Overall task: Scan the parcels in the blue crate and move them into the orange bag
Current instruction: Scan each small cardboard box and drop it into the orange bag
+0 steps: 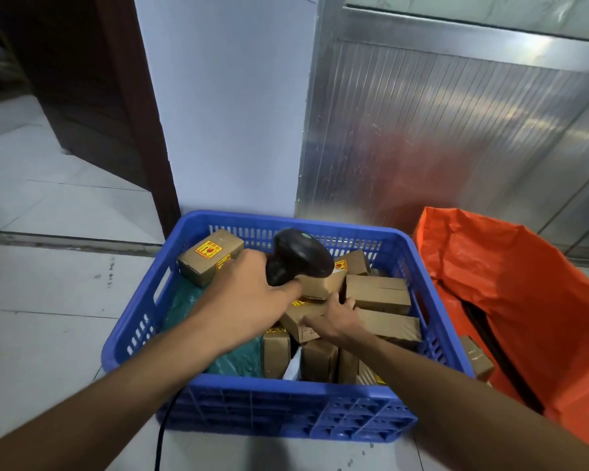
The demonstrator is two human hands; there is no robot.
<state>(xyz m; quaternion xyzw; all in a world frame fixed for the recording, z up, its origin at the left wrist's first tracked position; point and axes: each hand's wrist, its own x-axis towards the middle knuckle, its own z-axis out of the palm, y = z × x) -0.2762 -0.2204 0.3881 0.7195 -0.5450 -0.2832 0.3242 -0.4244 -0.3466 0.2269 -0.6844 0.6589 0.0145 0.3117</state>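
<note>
Over the blue crate [419, 266], both arms reach in from the near edge. Left hand [249, 297] sits above the crate's middle, fingers wrapped round the handle of a black barcode scanner [300, 256]; scanner head tips fwd and to the right, over the parcels. A black cable [162, 433] hangs near the left forearm, in front of the crate's near wall. Right hand [337, 317] is lower, down among the boxes, thumb and fingers clamped on a brown cardboard parcel [298, 317] w/ a yellow sticker, roughly centre of the crate.

Crate holds more brown parcels: one w/ a yellow-red label [210, 256] at the far-left corner, several stacked along the right side [378, 294], a few standing on end at the near wall [276, 355]. A green plastic-wrapped packet [181, 304] lies along the left inside.

Orange bag [524, 283] stands just beside the crate's right wall, mouth open; one small brown box [476, 358] shows at its left edge, close to the crate.

Crate and bag sit on a pale tiled floor [48, 317]. Behind: white wall [225, 113], ribbed metal panel [439, 130] to the right, dark wood door frame [140, 113] to the left. Floor left of the crate is bare tile; crate's far wall sits near the white wall.
</note>
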